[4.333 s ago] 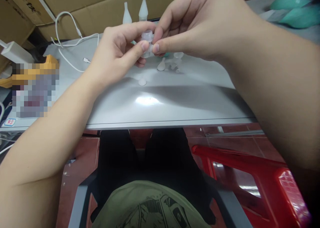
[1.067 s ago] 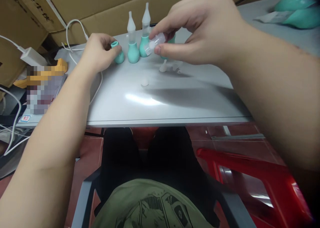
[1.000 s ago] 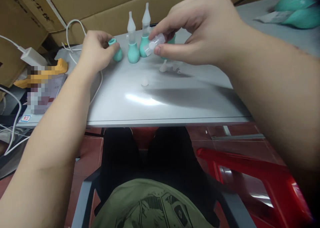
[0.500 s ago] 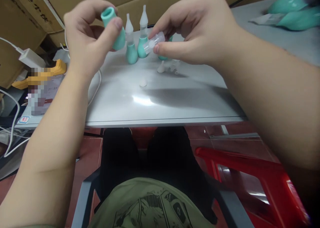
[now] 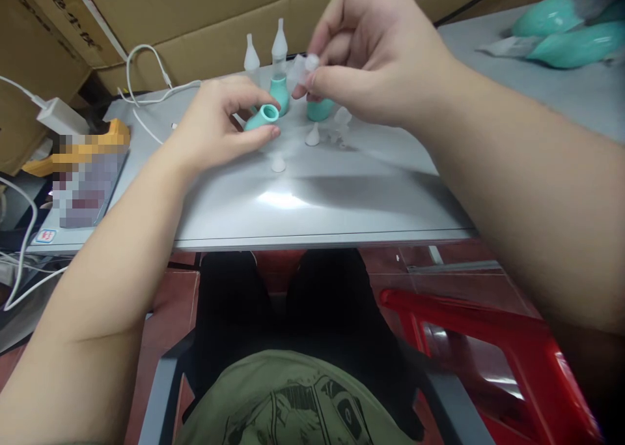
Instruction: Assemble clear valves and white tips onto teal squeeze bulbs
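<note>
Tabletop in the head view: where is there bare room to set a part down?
Along the front, between the nearest white cone and the tabletop's front edge; also right rear, between the right hand and teal bulbs. Crowded: around that hand and the left hand, with white-tipped bottles and loose clear pieces; left side, with cable and yellow object.

No word can be read with certainty around you: black handwritten characters slant down the cardboard (image 5: 36,47) beyond the bench's (image 5: 234,220) back left corner, with a second dark line of marks farther left, too blurred to make out. At the bench's front left corner, a small white sticker (image 5: 46,236) with a blue border bears red characters, too small to decipher. Pixelation covers most of the phone (image 5: 105,191) near the left edge.
</note>
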Action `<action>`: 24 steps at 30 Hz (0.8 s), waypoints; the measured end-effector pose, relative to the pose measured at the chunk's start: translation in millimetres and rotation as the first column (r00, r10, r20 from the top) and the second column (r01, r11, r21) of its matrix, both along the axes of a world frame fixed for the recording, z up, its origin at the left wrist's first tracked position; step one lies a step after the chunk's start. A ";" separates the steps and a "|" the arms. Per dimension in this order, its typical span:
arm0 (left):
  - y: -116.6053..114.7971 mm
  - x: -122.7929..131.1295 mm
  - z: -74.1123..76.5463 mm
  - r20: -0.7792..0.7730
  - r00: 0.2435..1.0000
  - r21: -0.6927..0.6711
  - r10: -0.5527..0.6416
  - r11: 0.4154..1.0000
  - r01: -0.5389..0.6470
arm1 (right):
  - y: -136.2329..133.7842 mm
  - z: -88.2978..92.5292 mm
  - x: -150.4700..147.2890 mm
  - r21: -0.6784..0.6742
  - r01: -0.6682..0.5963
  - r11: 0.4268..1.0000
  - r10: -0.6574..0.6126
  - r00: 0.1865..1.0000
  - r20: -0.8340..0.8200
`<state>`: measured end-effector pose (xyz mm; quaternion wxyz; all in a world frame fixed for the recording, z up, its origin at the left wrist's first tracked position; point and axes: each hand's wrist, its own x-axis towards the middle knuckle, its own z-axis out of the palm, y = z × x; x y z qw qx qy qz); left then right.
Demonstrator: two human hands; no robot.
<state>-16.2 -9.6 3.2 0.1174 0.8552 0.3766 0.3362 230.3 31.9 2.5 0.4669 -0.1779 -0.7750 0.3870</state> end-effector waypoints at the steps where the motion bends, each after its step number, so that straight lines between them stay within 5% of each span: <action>1: 1.3 -0.2 -1.2 -0.017 1.000 -0.007 0.002 1.000 -0.002 | -0.4 0.3 -0.4 0.011 0.028 1.000 -0.029 0.999 0.022; 6: 8.4 -1.7 -10.0 -0.034 0.999 -0.010 0.017 1.000 -0.017 | -9.9 5.8 -2.9 0.057 0.215 0.975 -0.222 0.959 0.176; 24: 6.4 5.7 -13.3 -0.068 0.998 0.015 0.012 1.000 -0.011 | -14.3 7.4 -5.5 -0.218 0.003 0.976 -0.008 1.000 -0.022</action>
